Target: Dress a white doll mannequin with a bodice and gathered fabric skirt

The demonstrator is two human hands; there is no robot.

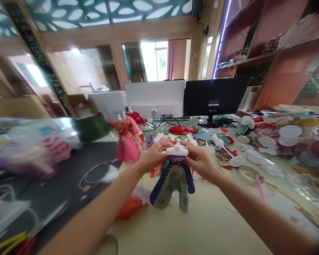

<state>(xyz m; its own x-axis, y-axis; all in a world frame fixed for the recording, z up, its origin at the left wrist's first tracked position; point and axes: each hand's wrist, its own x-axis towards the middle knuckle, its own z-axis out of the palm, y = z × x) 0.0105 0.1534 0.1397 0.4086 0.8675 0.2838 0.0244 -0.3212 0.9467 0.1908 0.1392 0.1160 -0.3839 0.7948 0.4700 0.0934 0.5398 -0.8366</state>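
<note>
Both of my hands hold a small doll dress form upright over the pale table. Its bust is white, and it wears a doll outfit of green patterned cloth with purple at the chest and dark blue strips at the sides. My left hand grips the left shoulder, with its fingers behind the white bust. At the other shoulder, my right hand pinches the side near the purple band. The fingertips of both hands are partly hidden behind the form. A white round base shows between the green legs.
Several dressed forms in red and pink dresses stand behind at left. Monitors line the back. Loose white forms and cloth scraps lie to the right, near a pink pen. Orange cloth lies near my left forearm.
</note>
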